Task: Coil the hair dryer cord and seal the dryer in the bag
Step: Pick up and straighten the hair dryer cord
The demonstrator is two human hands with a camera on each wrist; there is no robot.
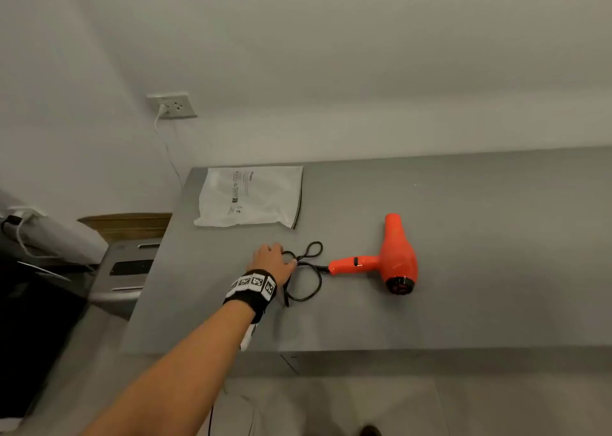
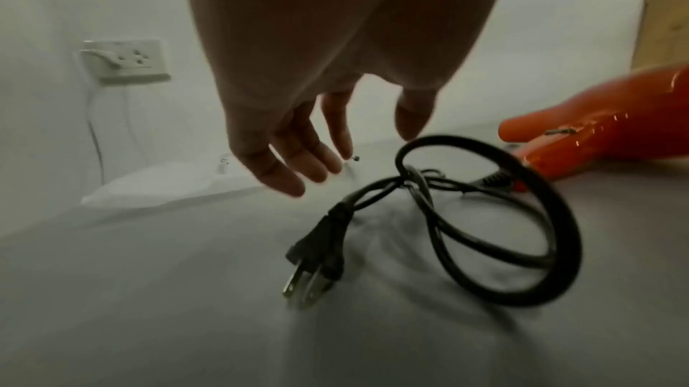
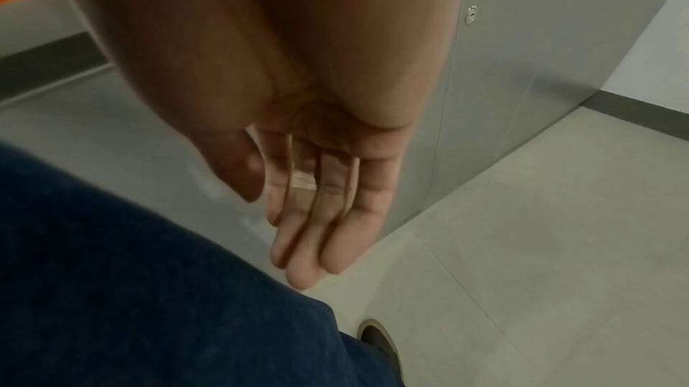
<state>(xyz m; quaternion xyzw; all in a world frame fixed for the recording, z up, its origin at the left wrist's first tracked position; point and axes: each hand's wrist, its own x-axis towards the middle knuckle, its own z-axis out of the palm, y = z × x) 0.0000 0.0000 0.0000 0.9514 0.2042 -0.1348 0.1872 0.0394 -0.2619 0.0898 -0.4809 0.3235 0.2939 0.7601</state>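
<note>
Black cord (image 1: 306, 271) lies loosely looped on the surface (image 1: 463, 303); coiling seems barely begun. The left hand (image 1: 273, 261) hovers spread above it and must gather the loops, while the right hand (image 3: 317, 201) hangs relaxed, empty.

- My left arm reaches forward and a little rightward, nearly straight, a black band with square markers around the wrist.
- My left hand (image 1: 272, 260) is palm down, its fingers (image 2: 287, 157) loosely spread and only slightly bent, gripping nothing.
- My right hand (image 3: 320, 187) hangs low at my side, fingers (image 3: 335, 240) straight, together, pointing down, holding nothing.
</note>
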